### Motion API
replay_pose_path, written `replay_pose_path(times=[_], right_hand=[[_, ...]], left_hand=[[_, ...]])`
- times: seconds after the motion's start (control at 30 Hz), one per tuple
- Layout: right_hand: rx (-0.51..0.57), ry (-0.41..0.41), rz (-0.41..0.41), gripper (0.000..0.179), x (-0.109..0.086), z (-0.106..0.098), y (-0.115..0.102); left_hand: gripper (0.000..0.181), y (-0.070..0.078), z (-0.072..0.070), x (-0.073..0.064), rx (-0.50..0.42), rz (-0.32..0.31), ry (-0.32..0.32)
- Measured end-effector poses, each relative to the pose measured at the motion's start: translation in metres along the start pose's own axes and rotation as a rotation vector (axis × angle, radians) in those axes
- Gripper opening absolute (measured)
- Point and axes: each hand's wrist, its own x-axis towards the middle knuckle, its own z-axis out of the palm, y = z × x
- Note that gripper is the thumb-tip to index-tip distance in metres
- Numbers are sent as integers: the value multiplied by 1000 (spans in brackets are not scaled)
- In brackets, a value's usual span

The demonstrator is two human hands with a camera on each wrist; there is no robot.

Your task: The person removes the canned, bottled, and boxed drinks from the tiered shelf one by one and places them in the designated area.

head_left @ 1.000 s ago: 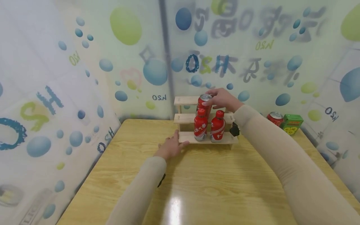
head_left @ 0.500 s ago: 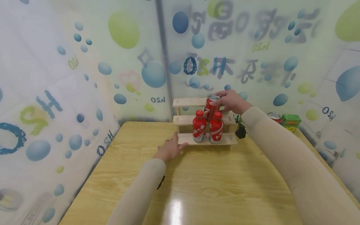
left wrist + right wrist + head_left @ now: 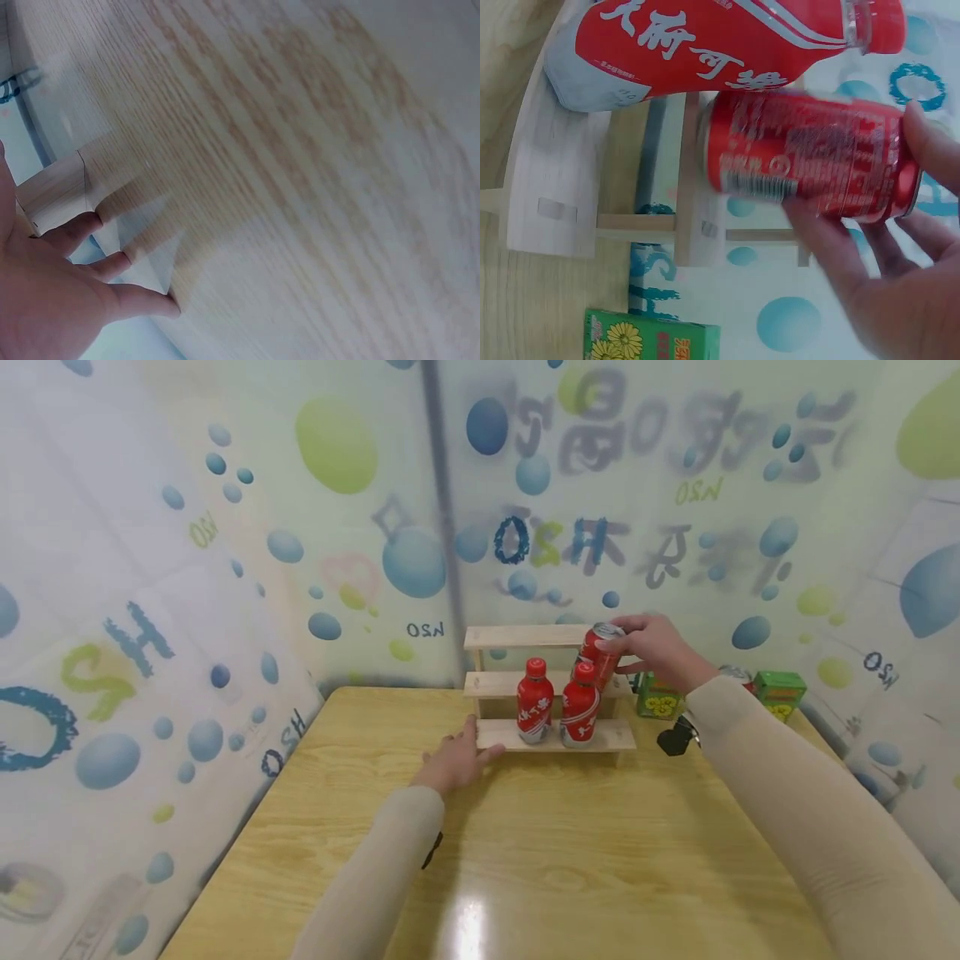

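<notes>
In the head view I see the right hand (image 3: 660,647) gripping a red can (image 3: 604,668), tilted, toward one o'clock on the wooden rack (image 3: 502,681). Two red bottles (image 3: 534,706) stand on its bottom shelf. At the rack's eight o'clock, the left hand (image 3: 453,762) rests with nothing in its grip. A green box (image 3: 658,697) sits at three o'clock on the table (image 3: 570,843).

The left wrist view shows that hand's fingers wide apart, the rack's end at its twelve o'clock.

The right wrist view shows thumb and fingers round the can, the green box at seven o'clock from it; whether its base touches the middle shelf, I can't tell.
</notes>
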Motion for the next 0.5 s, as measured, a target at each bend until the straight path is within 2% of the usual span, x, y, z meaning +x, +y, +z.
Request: replay_pose_path(times=[0.3, 0.5], right_hand=[[-160, 168, 10, 77, -38, -16, 15], [-181, 270, 9, 74, -54, -29, 26]], left_hand=[[108, -1, 4, 1, -15, -1, -2], [106, 0, 2, 1, -11, 3, -2]])
